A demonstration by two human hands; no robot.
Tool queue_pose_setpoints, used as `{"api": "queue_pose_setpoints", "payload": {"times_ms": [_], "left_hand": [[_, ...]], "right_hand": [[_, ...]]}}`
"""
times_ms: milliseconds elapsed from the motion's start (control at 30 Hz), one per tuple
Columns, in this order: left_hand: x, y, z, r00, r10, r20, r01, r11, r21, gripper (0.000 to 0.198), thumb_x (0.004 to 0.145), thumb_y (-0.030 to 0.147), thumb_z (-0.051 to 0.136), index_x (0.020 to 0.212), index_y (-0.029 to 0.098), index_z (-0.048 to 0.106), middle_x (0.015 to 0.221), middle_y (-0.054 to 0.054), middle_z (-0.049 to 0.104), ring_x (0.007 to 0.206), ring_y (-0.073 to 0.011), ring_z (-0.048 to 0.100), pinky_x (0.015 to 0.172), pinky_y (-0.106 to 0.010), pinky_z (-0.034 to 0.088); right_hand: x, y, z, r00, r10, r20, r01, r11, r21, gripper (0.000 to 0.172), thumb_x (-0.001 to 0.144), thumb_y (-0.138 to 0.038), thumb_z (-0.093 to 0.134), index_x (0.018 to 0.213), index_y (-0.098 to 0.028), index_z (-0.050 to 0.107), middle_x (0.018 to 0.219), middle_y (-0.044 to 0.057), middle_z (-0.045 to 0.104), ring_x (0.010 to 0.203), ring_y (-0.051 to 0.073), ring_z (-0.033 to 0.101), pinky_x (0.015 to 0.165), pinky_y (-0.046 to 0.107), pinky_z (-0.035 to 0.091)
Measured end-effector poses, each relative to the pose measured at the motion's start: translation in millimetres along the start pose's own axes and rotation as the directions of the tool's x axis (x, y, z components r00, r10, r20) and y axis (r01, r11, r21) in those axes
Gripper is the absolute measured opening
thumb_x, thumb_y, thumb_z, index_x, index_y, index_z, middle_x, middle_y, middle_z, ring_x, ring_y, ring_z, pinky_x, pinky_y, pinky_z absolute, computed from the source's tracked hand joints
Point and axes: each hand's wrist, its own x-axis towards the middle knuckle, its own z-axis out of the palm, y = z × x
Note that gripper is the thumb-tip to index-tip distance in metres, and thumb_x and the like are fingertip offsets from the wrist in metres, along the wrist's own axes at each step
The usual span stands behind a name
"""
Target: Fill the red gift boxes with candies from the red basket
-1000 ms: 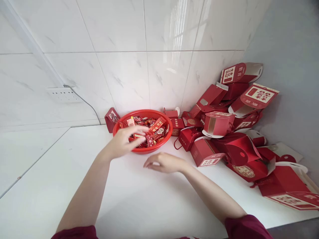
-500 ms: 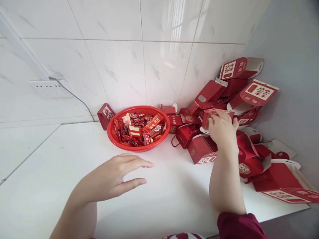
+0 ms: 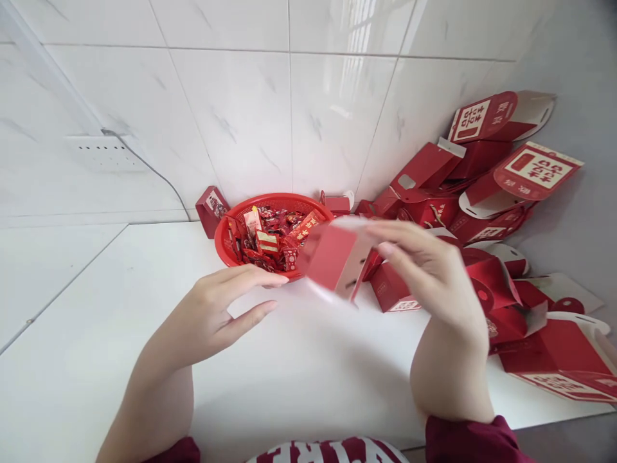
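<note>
Over the table, my right hand (image 3: 429, 267) grips a small red paper gift box (image 3: 332, 257) by its right end, fingers above and thumb in front. The box is tilted, smeared by motion, and two dark slots show on its pale side. My left hand (image 3: 236, 305) is held to the left of the box, thumb and fingers apart, touching nothing. Behind both hands is a red plastic basket (image 3: 222, 247) of wrapped sweets (image 3: 267, 241); the held box covers part of its right side.
A heap of red gift boxes (image 3: 429, 170), some with open flaps, fills the right side against the wall. One small red box (image 3: 212, 209) stands left of the basket. A grey cable (image 3: 154, 170) runs down the tiled wall from a socket panel (image 3: 108, 154).
My right hand has taken a box from the heap and brought it left, in front of the basket. My left hand stays open, nearly in place. The view has shifted slightly.
</note>
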Motion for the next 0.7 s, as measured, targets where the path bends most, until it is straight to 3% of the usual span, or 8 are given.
{"api": "queue_pose_setpoints", "payload": {"times_ms": [67, 133, 200, 300, 367, 500, 600, 700], "left_hand": [[0.1, 1.1, -1.0, 0.998, 0.004, -0.066, -0.006, 0.999, -0.033, 0.03, 0.093, 0.017, 0.062, 0.122, 0.026, 0.061, 0.116, 0.0, 0.07, 0.107, -0.0154, 0.066, 0.095, -0.026, 0.05], [0.9, 2.3, -1.0, 0.996, 0.006, -0.086, -0.01, 0.999, -0.049, 0.028, 0.092, 0.016, 0.063, 0.119, 0.025, 0.062, 0.113, -0.001, 0.071, 0.104, -0.0153, 0.066, 0.093, -0.026, 0.05], [1.7, 3.7, 2.6, 0.998, 0.007, -0.058, -0.011, 0.998, -0.069, 0.025, 0.093, 0.016, 0.062, 0.116, 0.024, 0.063, 0.109, -0.001, 0.071, 0.1, -0.0145, 0.066, 0.089, -0.026, 0.051], [0.4, 4.9, 17.9, 0.998, 0.014, 0.054, -0.008, 0.994, -0.111, 0.019, 0.095, 0.018, 0.058, 0.112, 0.023, 0.064, 0.106, -0.002, 0.069, 0.096, -0.014, 0.065, 0.086, -0.026, 0.051], [-4.2, 4.1, 33.2, 0.99, 0.017, 0.138, -0.002, 0.994, -0.107, 0.017, 0.096, 0.021, 0.056, 0.109, 0.023, 0.067, 0.108, -0.003, 0.067, 0.099, -0.0159, 0.063, 0.087, -0.028, 0.051], [-21.8, 0.0, 60.2, 0.977, -0.006, 0.215, 0.02, 0.998, -0.063, 0.018, 0.097, 0.026, 0.053, 0.099, 0.022, 0.07, 0.111, -0.006, 0.063, 0.104, -0.02, 0.061, 0.088, -0.031, 0.051], [-35.1, -2.1, 68.6, 0.971, -0.096, 0.221, 0.11, 0.992, -0.055, 0.018, 0.095, 0.032, 0.054, 0.094, 0.021, 0.067, 0.119, -0.007, 0.059, 0.096, -0.0186, 0.063, 0.082, -0.03, 0.053], [-42.7, -2.7, 69.3, 0.954, -0.221, 0.205, 0.242, 0.966, -0.087, 0.021, 0.095, 0.039, 0.054, 0.095, 0.019, 0.062, 0.128, -0.009, 0.053, 0.079, -0.0132, 0.064, 0.073, -0.028, 0.055]], "right_hand": [[1.0, -0.6, 14.6, 0.945, 0.009, 0.328, -0.043, 0.994, 0.098, 0.023, 0.099, -0.026, 0.056, 0.115, -0.024, 0.072, 0.119, 0.004, 0.071, 0.112, 0.02, 0.066, 0.097, 0.036, 0.054], [2.5, 1.1, 33.5, 0.835, -0.02, 0.55, -0.085, 0.983, 0.164, 0.022, 0.099, -0.025, 0.054, 0.11, -0.022, 0.073, 0.114, 0.004, 0.073, 0.105, 0.019, 0.068, 0.091, 0.032, 0.055], [3.0, 2.6, 54.0, 0.756, -0.045, 0.653, -0.104, 0.977, 0.187, 0.023, 0.1, -0.023, 0.053, 0.108, -0.02, 0.073, 0.112, 0.005, 0.074, 0.103, 0.019, 0.069, 0.09, 0.032, 0.055], [0.0, 4.0, 79.4, 0.697, -0.093, 0.711, -0.086, 0.973, 0.212, 0.022, 0.099, -0.019, 0.053, 0.113, -0.02, 0.07, 0.115, 0.006, 0.072, 0.103, 0.019, 0.068, 0.091, 0.033, 0.054], [-4.4, 5.2, 89.8, 0.68, -0.126, 0.722, -0.053, 0.974, 0.22, 0.02, 0.098, -0.018, 0.055, 0.111, -0.021, 0.069, 0.12, 0.006, 0.069, 0.108, 0.019, 0.065, 0.093, 0.034, 0.052], [-15.8, 9.5, 98.3, 0.696, -0.108, 0.71, -0.013, 0.987, 0.163, 0.016, 0.099, -0.022, 0.054, 0.099, -0.021, 0.07, 0.132, 0.008, 0.059, 0.124, 0.022, 0.054, 0.104, 0.038, 0.046], [-23.2, 12.9, 99.0, 0.698, -0.12, 0.706, -0.012, 0.984, 0.179, 0.014, 0.099, -0.024, 0.055, 0.102, -0.022, 0.068, 0.136, 0.008, 0.056, 0.129, 0.021, 0.051, 0.108, 0.038, 0.044], [-28.8, 16.4, 95.2, 0.733, -0.129, 0.668, 0.001, 0.982, 0.188, 0.009, 0.096, -0.028, 0.06, 0.102, -0.022, 0.064, 0.137, 0.008, 0.056, 0.128, 0.022, 0.052, 0.104, 0.038, 0.047]]}}
